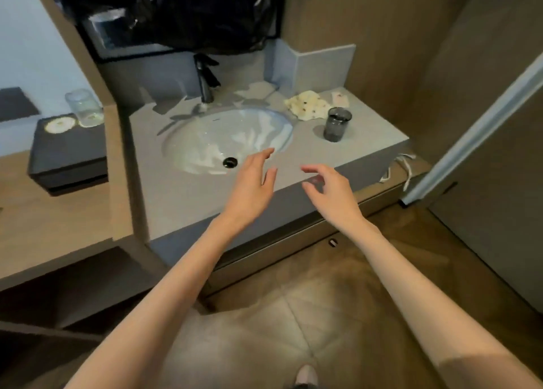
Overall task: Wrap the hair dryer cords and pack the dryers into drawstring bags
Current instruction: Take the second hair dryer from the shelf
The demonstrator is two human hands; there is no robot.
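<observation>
Both my hands hover over the front edge of a grey vanity counter. My left hand is stretched out with straight fingers near the white sink basin, holding nothing. My right hand floats beside it with loosely curled fingers, also holding nothing. No hair dryer or drawstring bag shows. A white cord hangs off the counter's right end; what it belongs to is hidden.
A black faucet stands behind the basin. A dark glass tumbler and a crumpled patterned cloth sit at the counter's right. A black box with a clear glass is on the left shelf. A sliding door edge stands right.
</observation>
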